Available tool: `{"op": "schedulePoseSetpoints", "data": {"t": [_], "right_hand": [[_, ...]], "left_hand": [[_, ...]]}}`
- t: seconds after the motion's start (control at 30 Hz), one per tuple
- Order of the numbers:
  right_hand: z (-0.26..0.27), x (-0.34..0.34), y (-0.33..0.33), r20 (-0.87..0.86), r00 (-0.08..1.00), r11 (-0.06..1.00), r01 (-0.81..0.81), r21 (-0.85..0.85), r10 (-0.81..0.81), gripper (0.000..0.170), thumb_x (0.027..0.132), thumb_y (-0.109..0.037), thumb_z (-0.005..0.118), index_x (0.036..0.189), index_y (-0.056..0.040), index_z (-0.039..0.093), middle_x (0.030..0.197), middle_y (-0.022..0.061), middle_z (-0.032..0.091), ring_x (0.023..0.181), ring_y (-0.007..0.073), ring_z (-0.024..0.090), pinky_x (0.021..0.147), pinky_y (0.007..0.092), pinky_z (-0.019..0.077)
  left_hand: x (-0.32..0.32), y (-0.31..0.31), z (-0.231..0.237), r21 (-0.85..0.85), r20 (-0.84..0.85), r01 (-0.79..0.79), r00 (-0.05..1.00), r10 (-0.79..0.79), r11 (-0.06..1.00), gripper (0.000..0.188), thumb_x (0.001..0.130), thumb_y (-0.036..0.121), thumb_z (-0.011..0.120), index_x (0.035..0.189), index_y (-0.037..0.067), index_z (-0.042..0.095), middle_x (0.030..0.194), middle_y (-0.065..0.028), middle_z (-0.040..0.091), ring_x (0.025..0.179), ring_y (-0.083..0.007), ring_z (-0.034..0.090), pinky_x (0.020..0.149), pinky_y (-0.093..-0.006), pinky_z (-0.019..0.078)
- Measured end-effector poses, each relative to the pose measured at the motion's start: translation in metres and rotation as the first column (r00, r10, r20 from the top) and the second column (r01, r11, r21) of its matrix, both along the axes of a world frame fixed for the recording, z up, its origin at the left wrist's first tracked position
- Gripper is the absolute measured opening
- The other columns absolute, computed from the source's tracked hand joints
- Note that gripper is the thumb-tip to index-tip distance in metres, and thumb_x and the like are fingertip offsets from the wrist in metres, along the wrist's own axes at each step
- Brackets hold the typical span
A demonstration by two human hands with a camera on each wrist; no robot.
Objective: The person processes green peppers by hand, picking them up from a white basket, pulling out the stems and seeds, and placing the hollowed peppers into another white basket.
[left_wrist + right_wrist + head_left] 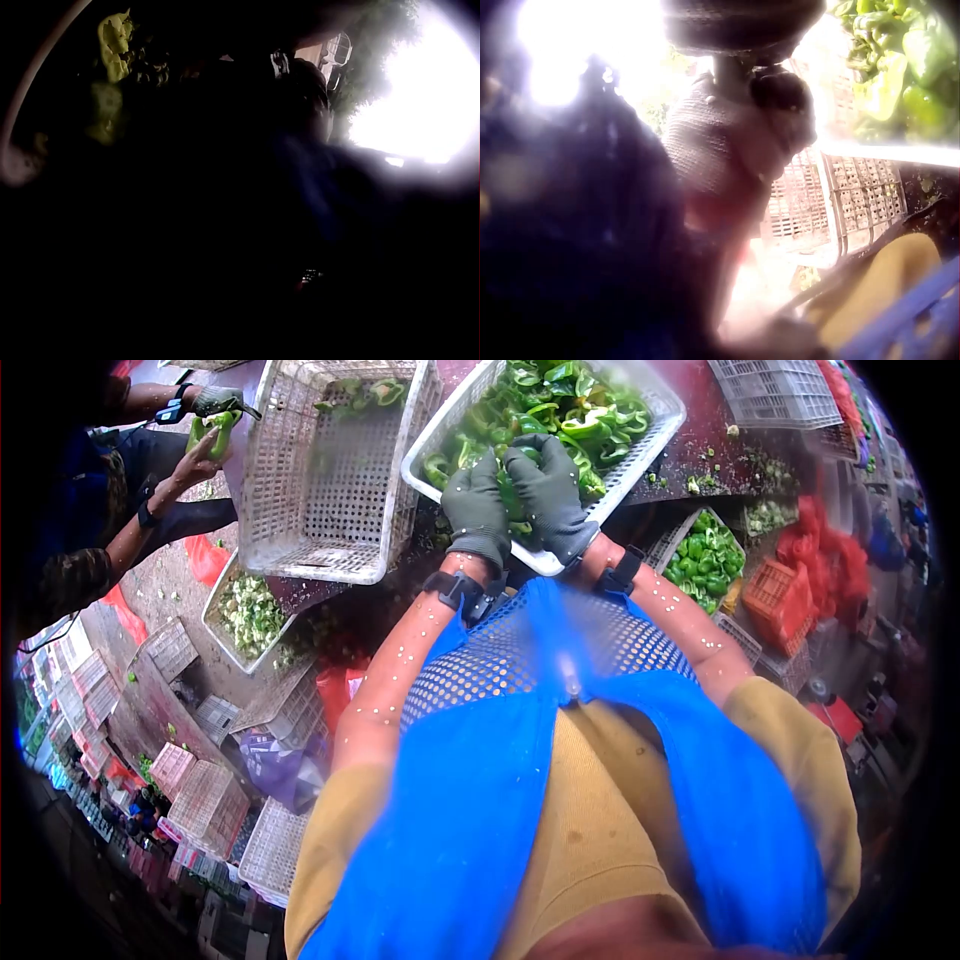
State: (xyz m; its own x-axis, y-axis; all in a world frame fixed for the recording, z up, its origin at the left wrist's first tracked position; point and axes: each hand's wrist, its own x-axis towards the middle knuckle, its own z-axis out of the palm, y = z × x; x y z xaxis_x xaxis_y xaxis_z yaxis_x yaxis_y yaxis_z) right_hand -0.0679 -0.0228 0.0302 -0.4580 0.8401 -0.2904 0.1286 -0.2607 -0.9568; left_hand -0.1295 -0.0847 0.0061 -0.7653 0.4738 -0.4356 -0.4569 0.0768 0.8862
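Note:
My two hands, in dark grey gloves, meet over the near edge of a white crate [445,425] heaped with cut green peppers [590,420]. Fingers of the left hand [477,510] and the right hand [548,495] curl inward around a green pepper [511,495], mostly hidden between them. In the right wrist view the gloved left hand [724,142] shows pale against glare, just below the dark right glove [742,26]. The left wrist view is nearly black, with a lit pepper piece [115,45] at its upper left.
Left of the peppers stands a perforated crate [270,480] with a few pepper pieces. Beyond it another person's hand [195,465] holds a green pepper [215,432]. A crate of pale scraps [250,615] lies low at left. More peppers [705,560] and an orange crate [780,605] are at right.

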Motion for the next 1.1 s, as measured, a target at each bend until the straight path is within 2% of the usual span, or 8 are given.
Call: {"op": "schedulePoseSetpoints", "data": {"t": [0.07, 0.17, 0.37, 0.5, 0.6, 0.93, 1.03, 1.1], "right_hand": [[-0.002, 0.006, 0.002, -0.002, 0.999, 0.998, -0.041, 0.048, 0.041, 0.031, 0.089, -0.023, 0.068, 0.110, -0.0014, 0.061, 0.091, 0.0116, 0.067, 0.077, 0.0164, 0.062, 0.066, 0.0303, 0.0522], [-0.001, 0.018, 0.009, 0.091, 0.980, 0.804, -0.196, 0.561, 0.176, 0.034, 0.088, -0.021, 0.069, 0.111, 0.0006, 0.060, 0.085, 0.0099, 0.068, 0.072, 0.0150, 0.063, 0.065, 0.0296, 0.0526], [0.009, 0.036, 0.017, -0.016, 0.999, 0.972, -0.046, 0.231, 0.051, 0.028, 0.086, -0.015, 0.071, 0.108, -0.0009, 0.061, 0.084, 0.0055, 0.066, 0.076, 0.0106, 0.062, 0.067, 0.0259, 0.0526], [0.025, 0.054, 0.008, 0.052, 0.934, 0.631, -0.279, 0.724, 0.354, 0.028, 0.080, -0.008, 0.075, 0.104, -0.0043, 0.061, 0.085, 0.0038, 0.067, 0.070, 0.0094, 0.063, 0.064, 0.0263, 0.0532], [0.036, 0.064, 0.026, -0.177, 0.984, 1.000, -0.001, 0.028, 0.006, 0.020, 0.090, -0.011, 0.067, 0.108, -0.0069, 0.060, 0.087, 0.0009, 0.063, 0.066, 0.0084, 0.059, 0.055, 0.0225, 0.0496], [-0.146, 0.293, 0.025, 0.360, 0.764, 0.643, 0.645, -0.413, -0.536, 0.022, 0.094, -0.023, 0.062, 0.109, -0.0071, 0.059, 0.092, 0.0055, 0.059, 0.071, 0.0159, 0.056, 0.057, 0.0337, 0.0519], [-0.157, 0.322, 0.029, 0.771, 0.634, 0.997, 0.069, 0.025, -0.063, 0.044, 0.094, -0.029, 0.057, 0.131, -0.0058, 0.051, 0.105, 0.0120, 0.061, 0.092, 0.0203, 0.062, 0.072, 0.0352, 0.0560], [-0.169, 0.323, 0.031, 0.865, 0.495, 0.831, -0.446, 0.331, -0.079, 0.043, 0.095, -0.032, 0.056, 0.129, -0.0054, 0.056, 0.106, 0.0108, 0.063, 0.089, 0.0164, 0.064, 0.074, 0.0316, 0.0548]], "left_hand": [[0.007, 0.004, -0.003, 0.010, 0.317, -0.099, 0.944, 0.091, 0.995, 0.023, 0.096, 0.020, 0.060, 0.084, 0.001, 0.065, 0.072, -0.0004, 0.060, 0.065, -0.0104, 0.054, 0.059, -0.0290, 0.0463], [0.021, -0.010, -0.006, -0.179, -0.367, 0.299, 0.864, -0.346, 0.937, 0.016, 0.093, 0.019, 0.061, 0.097, 0.004, 0.064, 0.083, -0.0058, 0.066, 0.074, -0.0145, 0.061, 0.064, -0.0305, 0.0505], [0.035, -0.007, 0.013, -0.647, -0.432, 0.511, 0.365, -0.825, 0.565, 0.023, 0.087, 0.027, 0.067, 0.104, 0.011, 0.062, 0.093, -0.0084, 0.067, 0.085, -0.0229, 0.065, 0.070, -0.0332, 0.0528], [0.072, 0.001, -0.019, 0.270, 0.436, 0.100, 0.874, -0.214, 0.958, 0.027, 0.088, 0.037, 0.066, 0.103, 0.014, 0.062, 0.091, -0.0052, 0.066, 0.083, -0.0240, 0.065, 0.066, -0.0361, 0.0530], [0.056, 0.024, 0.014, 0.058, 0.812, 0.115, 0.573, -0.113, 0.992, 0.016, 0.097, 0.028, 0.059, 0.097, 0.012, 0.057, 0.074, -0.0019, 0.057, 0.065, -0.0197, 0.060, 0.062, -0.0319, 0.0533], [0.024, -0.003, -0.047, 0.172, 0.791, 0.199, 0.556, -0.256, 0.965, 0.031, 0.100, 0.035, 0.054, 0.117, 0.008, 0.056, 0.109, -0.0096, 0.065, 0.095, -0.0259, 0.066, 0.075, -0.0408, 0.0581], [0.022, -0.004, -0.049, 0.286, 0.689, 0.278, 0.605, -0.399, 0.917, 0.025, 0.098, 0.010, 0.056, 0.121, 0.000, 0.052, 0.123, -0.0182, 0.061, 0.110, -0.0325, 0.064, 0.088, -0.0493, 0.0567], [0.028, -0.003, -0.043, 0.256, 0.637, 0.342, 0.644, -0.424, 0.904, 0.025, 0.099, 0.010, 0.055, 0.122, 0.000, 0.051, 0.122, -0.0170, 0.061, 0.109, -0.0312, 0.064, 0.090, -0.0475, 0.0556]]}}
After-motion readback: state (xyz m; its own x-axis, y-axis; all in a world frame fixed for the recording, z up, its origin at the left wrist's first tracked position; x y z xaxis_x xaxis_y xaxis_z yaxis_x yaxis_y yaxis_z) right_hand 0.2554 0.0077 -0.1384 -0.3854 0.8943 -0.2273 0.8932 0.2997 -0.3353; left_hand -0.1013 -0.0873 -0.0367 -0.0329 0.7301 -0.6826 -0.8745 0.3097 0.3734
